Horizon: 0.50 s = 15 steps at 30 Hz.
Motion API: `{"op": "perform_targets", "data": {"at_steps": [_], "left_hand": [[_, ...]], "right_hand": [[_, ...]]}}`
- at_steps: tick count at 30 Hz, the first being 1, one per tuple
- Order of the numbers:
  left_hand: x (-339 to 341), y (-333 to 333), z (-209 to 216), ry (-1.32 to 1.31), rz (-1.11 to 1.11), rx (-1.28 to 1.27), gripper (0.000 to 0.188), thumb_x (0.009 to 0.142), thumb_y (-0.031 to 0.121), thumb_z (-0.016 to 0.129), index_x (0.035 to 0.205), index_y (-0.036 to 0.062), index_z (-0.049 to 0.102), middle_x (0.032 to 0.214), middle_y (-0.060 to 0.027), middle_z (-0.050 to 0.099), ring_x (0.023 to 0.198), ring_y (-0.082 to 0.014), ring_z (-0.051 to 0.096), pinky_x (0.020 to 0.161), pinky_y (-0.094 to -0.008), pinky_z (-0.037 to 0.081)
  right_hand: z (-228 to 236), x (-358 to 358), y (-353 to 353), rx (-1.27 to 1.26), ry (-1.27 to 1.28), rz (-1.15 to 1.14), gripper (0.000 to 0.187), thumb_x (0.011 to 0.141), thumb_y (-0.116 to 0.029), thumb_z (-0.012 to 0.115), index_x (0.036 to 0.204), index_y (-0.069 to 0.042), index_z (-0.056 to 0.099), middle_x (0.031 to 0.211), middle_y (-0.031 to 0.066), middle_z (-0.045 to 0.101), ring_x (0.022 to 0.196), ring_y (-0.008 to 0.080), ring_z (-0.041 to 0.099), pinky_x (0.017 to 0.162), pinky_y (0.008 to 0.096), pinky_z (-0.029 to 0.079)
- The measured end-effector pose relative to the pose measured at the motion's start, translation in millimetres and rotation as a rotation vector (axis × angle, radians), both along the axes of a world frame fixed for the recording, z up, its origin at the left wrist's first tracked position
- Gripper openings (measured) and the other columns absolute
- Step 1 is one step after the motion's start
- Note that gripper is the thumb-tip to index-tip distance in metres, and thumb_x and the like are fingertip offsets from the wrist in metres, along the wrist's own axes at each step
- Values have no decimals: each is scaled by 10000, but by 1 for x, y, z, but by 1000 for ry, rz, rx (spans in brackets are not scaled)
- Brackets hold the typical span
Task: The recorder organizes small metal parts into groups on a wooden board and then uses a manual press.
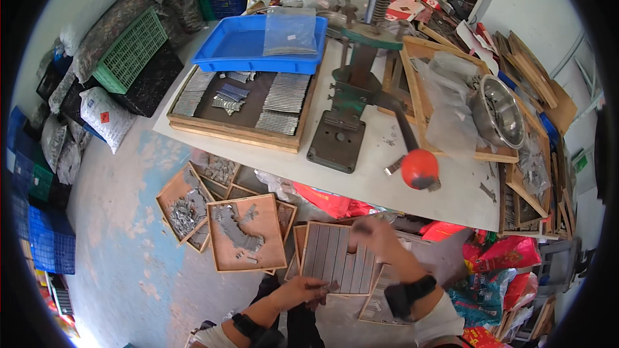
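My left hand (pixel 302 292) is closed at the lower left corner of a wooden tray (pixel 313 223), its fingers pinched on a small dark metal piece (pixel 333 286). Long grey metal strips (pixel 327 251) lie side by side in that tray. Above the tray's upper right part is my right hand (pixel 380 240), smeared by motion, so its fingers and anything in them cannot be made out. To the left, a shallow wooden tray (pixel 222 261) holds a curved heap of small grey metal pieces (pixel 240 231).
A hand press (pixel 342 125) with a red ball lever (pixel 420 169) stands on the white table (pixel 380 188). Left of it, a blue tray (pixel 222 42) rests on a wooden tray of metal pieces (pixel 284 93). A steel bowl (pixel 500 113) sits right. Coloured bags (pixel 503 251) lie lower right.
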<state>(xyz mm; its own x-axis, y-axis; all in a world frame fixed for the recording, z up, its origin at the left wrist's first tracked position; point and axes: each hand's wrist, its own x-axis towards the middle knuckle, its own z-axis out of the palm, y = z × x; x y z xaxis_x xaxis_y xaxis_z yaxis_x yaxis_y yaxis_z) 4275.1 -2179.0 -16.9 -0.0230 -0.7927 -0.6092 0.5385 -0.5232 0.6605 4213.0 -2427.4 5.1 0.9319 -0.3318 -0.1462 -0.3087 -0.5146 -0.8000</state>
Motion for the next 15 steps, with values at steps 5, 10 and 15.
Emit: {"op": "perform_targets", "data": {"at_steps": [5, 10, 15], "left_hand": [[-1, 50, -10, 262, 92, 25, 295, 852, 135, 554, 1087, -43, 542, 769, -77, 619, 629, -118, 577, 555, -218, 432], [26, 102, -29, 217, 85, 169, 339, 855, 150, 553, 1137, -33, 509, 788, -99, 634, 650, -139, 606, 535, -217, 443], [68, 118, -18, 161, 265, 230, 306, 839, 112, 559, 1103, -39, 528, 762, -108, 643, 622, -156, 619, 530, -223, 467]], "right_hand": [[-9, 113, -80, -379, -490, -474, 266, 723, -116, 649, 957, -10, 579, 908, 143, 602, 771, 268, 587, 685, 334, 470], [-13, 163, -116, -579, -162, -363, 359, 669, -120, 679, 999, -35, 565, 1002, 140, 563, 954, 347, 510, 817, 382, 417], [-15, 164, -103, -413, -234, -368, 370, 639, -81, 684, 990, -42, 573, 882, 149, 602, 850, 328, 571, 747, 365, 452]]}}
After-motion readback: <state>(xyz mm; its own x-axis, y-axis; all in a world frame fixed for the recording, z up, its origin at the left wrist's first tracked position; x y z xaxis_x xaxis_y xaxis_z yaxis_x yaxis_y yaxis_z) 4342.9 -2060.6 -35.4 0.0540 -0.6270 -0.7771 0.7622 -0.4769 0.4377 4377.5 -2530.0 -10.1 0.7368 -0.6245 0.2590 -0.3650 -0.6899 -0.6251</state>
